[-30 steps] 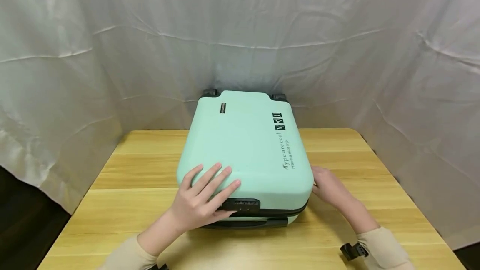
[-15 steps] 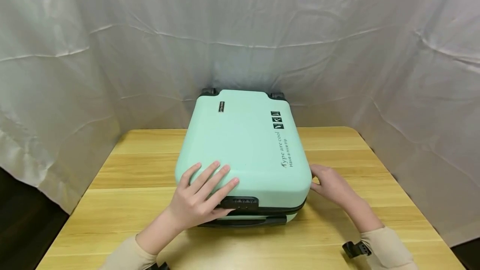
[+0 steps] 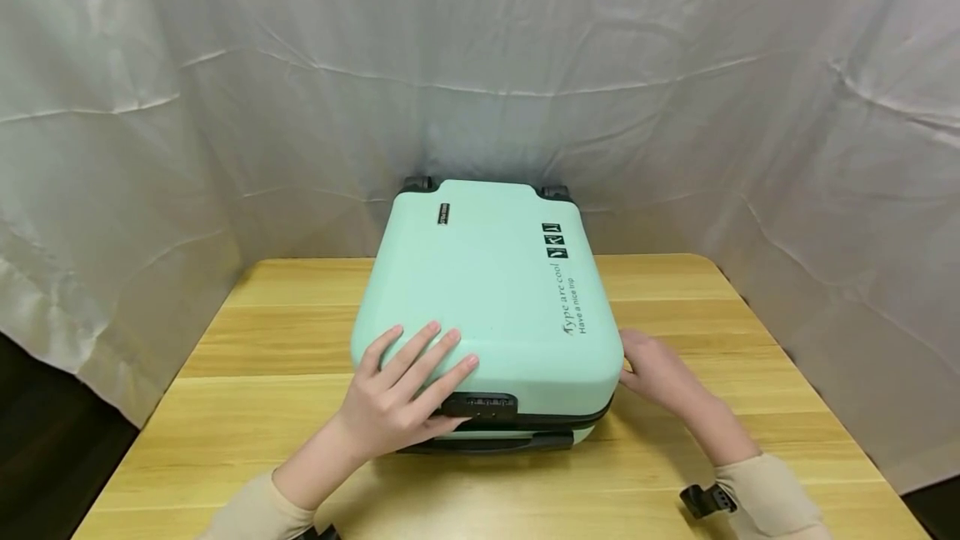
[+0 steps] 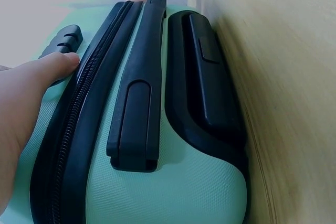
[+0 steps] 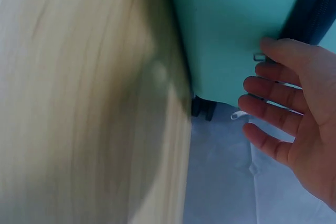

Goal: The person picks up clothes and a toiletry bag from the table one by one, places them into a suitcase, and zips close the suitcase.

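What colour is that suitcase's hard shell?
The hard shell is pale mint green; the head view shows it best.

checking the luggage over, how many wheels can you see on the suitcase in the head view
2: the left wheel and the right wheel, at the two far corners of the suitcase. More may be hidden underneath.
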The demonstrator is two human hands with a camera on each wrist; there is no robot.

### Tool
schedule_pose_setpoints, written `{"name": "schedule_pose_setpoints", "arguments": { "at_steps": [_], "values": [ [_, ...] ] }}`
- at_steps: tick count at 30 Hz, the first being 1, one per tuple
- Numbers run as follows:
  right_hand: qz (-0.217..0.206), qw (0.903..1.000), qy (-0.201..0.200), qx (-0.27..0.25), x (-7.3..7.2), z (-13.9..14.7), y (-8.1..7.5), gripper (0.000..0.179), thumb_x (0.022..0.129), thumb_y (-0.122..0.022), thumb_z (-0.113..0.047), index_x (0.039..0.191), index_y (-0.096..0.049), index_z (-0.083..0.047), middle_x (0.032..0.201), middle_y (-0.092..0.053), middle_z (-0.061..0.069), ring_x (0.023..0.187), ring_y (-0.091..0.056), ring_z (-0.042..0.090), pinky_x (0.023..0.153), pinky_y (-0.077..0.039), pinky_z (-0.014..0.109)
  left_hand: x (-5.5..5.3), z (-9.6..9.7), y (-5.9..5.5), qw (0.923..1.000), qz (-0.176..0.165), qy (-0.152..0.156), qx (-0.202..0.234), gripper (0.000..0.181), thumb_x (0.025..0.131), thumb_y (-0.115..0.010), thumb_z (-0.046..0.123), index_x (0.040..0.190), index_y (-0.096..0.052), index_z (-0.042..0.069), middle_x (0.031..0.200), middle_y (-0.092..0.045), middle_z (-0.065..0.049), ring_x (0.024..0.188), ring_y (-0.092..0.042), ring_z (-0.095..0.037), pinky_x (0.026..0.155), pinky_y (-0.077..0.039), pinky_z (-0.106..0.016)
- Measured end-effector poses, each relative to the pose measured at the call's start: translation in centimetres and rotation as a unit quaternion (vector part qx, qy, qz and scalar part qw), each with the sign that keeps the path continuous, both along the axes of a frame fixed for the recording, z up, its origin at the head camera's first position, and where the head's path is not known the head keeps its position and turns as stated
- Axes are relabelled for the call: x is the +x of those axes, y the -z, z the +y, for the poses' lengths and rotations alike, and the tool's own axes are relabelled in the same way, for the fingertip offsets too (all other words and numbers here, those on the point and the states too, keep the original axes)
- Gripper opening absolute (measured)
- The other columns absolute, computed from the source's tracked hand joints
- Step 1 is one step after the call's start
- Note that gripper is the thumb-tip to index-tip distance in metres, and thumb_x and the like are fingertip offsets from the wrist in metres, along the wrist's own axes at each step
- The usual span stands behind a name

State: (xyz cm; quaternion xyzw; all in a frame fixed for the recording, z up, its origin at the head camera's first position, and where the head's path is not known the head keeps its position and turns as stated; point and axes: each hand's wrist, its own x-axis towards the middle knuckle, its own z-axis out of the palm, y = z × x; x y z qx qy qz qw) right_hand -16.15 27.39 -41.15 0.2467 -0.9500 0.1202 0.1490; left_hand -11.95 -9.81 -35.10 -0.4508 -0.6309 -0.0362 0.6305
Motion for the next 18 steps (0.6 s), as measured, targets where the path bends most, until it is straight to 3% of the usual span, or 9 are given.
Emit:
{"name": "schedule_pose_setpoints", "arguments": {
  "at_steps": [10,18],
  "values": [
    [-0.006,0.9999,-0.002,-0.013,-0.02,-0.15,0.2,0.033,0.079,-0.067,-0.015,0.111,-0.062,-0.008,0.108,-0.063,0.012,0.101,-0.059,0.028,0.084,-0.049,0.043,0.03,-0.02,0.08,1.0,-0.003,-0.001,0.002,0.06,0.069,-0.062,0.058,0.109,-0.065,0.014,0.105,-0.067,-0.011,0.094,-0.063,-0.027,0.082,-0.041,-0.049],
    [0.025,0.9992,-0.03,-0.003,0.1,0.42,-0.31,0.021,0.073,-0.072,-0.018,0.093,-0.066,-0.015,0.086,-0.062,-0.004,0.08,-0.058,0.011,0.068,-0.051,0.03,-0.02,-0.02,-0.1,1.0,0.001,0.001,0.002,0.058,0.072,-0.059,0.058,0.108,-0.065,0.013,0.104,-0.067,-0.011,0.094,-0.063,-0.028,0.081,-0.041,-0.049]
  ]
}}
